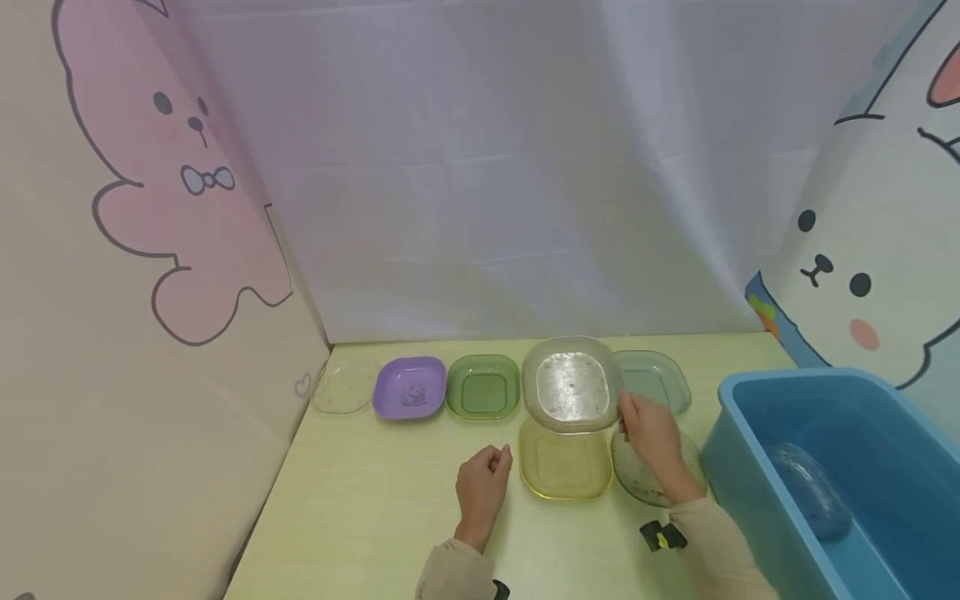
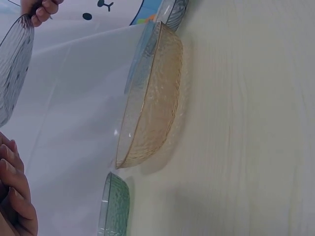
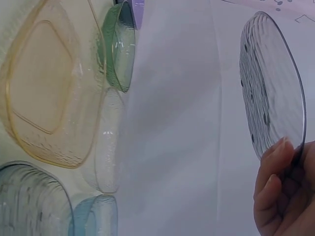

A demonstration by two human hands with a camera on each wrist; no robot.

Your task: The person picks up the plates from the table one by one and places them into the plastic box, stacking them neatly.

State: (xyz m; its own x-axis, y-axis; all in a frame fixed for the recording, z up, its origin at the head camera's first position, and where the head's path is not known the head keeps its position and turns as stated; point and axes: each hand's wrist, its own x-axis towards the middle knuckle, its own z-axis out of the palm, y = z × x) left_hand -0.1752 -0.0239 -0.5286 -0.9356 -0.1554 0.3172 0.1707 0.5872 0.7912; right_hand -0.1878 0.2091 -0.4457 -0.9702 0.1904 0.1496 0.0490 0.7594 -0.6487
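My right hand (image 1: 651, 433) pinches the right edge of a clear plate (image 1: 572, 379), held up above the table and tilted. In the right wrist view the ribbed, dotted base of this clear plate (image 3: 258, 83) shows, with thumb and fingers at its rim. My left hand (image 1: 482, 487) hovers over the table with loosely curled fingers and nothing in them. Closest to it is a yellow dish (image 1: 565, 462), just to the right. Behind the held plate, a clear dish (image 3: 109, 142) stands on the table in the right wrist view, mostly hidden in the head view.
Along the back are a clear dish (image 1: 345, 386), a purple dish (image 1: 409, 387) with a panda print, a green dish (image 1: 483, 387) and a light blue dish (image 1: 656, 377). A round clear dish (image 1: 643, 471) lies under my right arm. At right, a blue tub (image 1: 780, 483) contains a clear object (image 1: 808, 492).
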